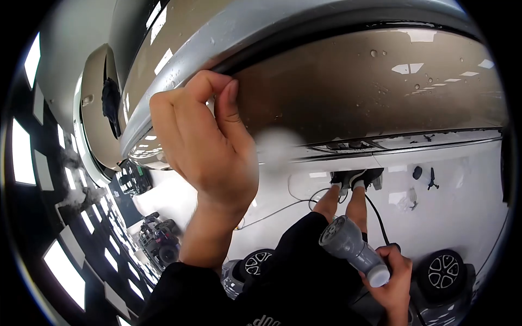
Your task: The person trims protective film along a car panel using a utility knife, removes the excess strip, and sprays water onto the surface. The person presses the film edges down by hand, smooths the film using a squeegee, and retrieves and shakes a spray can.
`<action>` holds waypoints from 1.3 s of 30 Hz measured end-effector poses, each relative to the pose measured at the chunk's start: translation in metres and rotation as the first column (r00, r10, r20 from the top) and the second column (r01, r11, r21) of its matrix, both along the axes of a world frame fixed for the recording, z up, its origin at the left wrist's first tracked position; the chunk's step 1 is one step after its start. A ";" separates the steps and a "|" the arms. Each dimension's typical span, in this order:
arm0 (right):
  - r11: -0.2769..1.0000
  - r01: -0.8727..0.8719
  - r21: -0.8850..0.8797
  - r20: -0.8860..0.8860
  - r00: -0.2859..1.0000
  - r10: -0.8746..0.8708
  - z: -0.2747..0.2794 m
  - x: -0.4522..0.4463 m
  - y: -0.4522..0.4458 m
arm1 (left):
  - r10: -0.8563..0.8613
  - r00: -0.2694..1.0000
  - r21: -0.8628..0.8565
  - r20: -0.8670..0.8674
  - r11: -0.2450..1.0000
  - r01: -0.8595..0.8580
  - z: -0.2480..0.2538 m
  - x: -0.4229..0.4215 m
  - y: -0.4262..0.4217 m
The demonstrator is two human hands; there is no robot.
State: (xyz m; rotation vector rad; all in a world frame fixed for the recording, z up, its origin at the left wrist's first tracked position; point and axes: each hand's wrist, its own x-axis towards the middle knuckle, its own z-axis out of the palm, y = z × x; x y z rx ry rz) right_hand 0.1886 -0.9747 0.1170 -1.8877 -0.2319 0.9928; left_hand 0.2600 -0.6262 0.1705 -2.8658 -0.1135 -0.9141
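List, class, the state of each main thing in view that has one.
Left hand: curled, thumb against forefinger; any grip hidden
Right hand: closed around grey tool
Grey tool: held, slanting
Brown car panel: dotted with droplets
Ceiling lights: lit

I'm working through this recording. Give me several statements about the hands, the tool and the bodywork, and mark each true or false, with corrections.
1. The right hand has its grip on a grey hand-held tool. True.
2. The left hand hangs down by the floor. False: it is raised at the silver-grey trim, its fingers bent.
3. Water drops show on the brown panel. True.
4. The floor is black. False: it is white or very pale.
5. The left sleeve is black. True.
6. Both hands are on the tool. False: only the right hand is.
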 end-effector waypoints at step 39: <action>0.995 -0.099 -0.017 -0.003 0.995 0.099 0.008 0.002 0.007 | -0.141 0.985 -0.057 -0.100 0.989 0.135 0.020 0.000 0.018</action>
